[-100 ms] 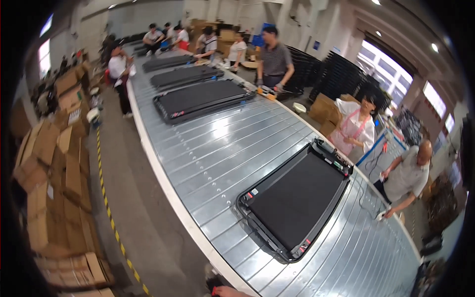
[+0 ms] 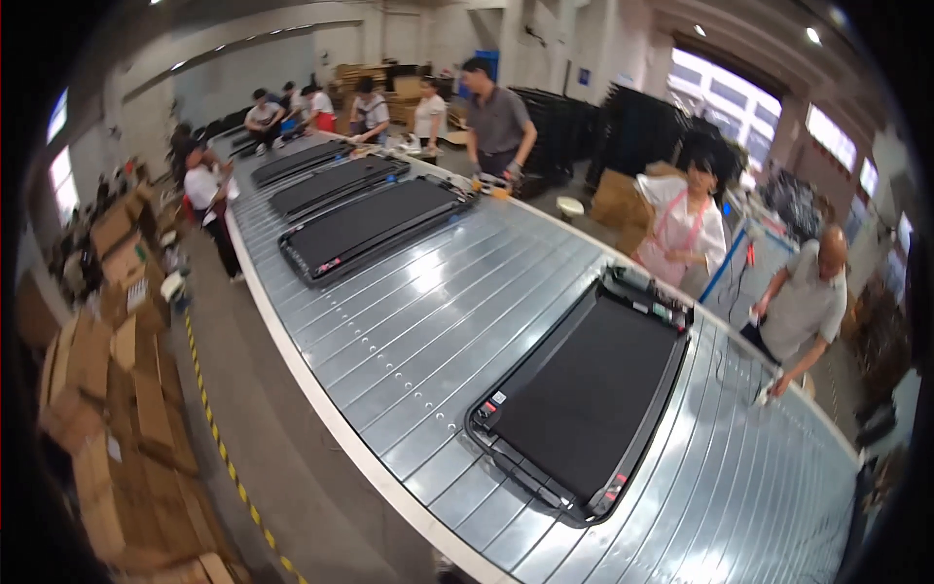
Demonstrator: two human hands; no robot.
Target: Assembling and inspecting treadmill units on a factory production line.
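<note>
Huge slatted metal conveyor (image 2: 418,321) filling most of the view, curving from the far end of the hall down to the lower right. Stacks of flattened cardboard boxes (image 2: 107,370) along the left, past a yellow floor line (image 2: 229,467). Closest to the camera on the belt: a long flat black deck (image 2: 584,399), lying slantwise, near end just short of the belt's near edge, far end with its open housing (image 2: 647,292) pointing at a person in a pink apron (image 2: 681,229). Well apart up the belt, a second deck (image 2: 375,224), then two more (image 2: 336,182) behind it, with seated people around the far end. Can't tell what the hands are doing, spread or pinching anything, since neither one makes it into the frame; maybe a sliver of something at the bottom edge, too dark to call. Judging by the layout, best to work the near end of that closest deck from the belt edge rather than leaning over the slats. Worth keeping clear of the person in the grey shirt (image 2: 803,302) bending over the opposite edge, and of cables at the housing end. Also worth checking the small tags at the near corners (image 2: 491,404) before touching, and gripping the frame rim, not the belt surface. Probably heavy and awkward, so slide rather than lift.
</note>
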